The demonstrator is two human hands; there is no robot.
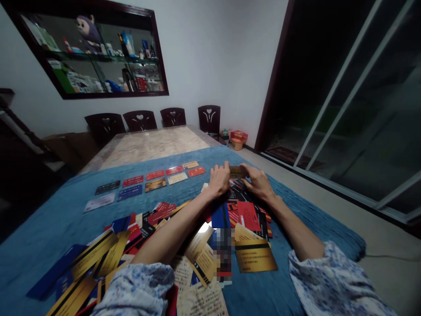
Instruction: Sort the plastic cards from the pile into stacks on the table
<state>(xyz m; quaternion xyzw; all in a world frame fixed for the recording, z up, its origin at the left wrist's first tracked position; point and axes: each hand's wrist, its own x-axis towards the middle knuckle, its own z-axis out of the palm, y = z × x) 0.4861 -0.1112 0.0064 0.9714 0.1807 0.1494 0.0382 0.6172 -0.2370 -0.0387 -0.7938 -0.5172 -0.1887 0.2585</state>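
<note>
My right hand (259, 181) grips the right end of a dark gold-brown card (236, 172), thumb and fingers pinched on its edge. The card's left end meets the curled fingers of my left hand (219, 179), which also seem closed on it. Below both hands lies a loose heap of cards, among them a red card (247, 216), a blue card (219, 216) and a gold card (256, 256) with a dark stripe. Left of my left hand, several cards lie flat in two rows, including a white card (177, 177) and a red card (196, 171).
A blue cloth (59, 219) covers the near part of the table; its stone top (158, 142) shows beyond. More mixed cards (112, 254) spread under my left forearm. Dark chairs (140, 120) stand behind the table. A sliding glass door (348, 109) is at the right.
</note>
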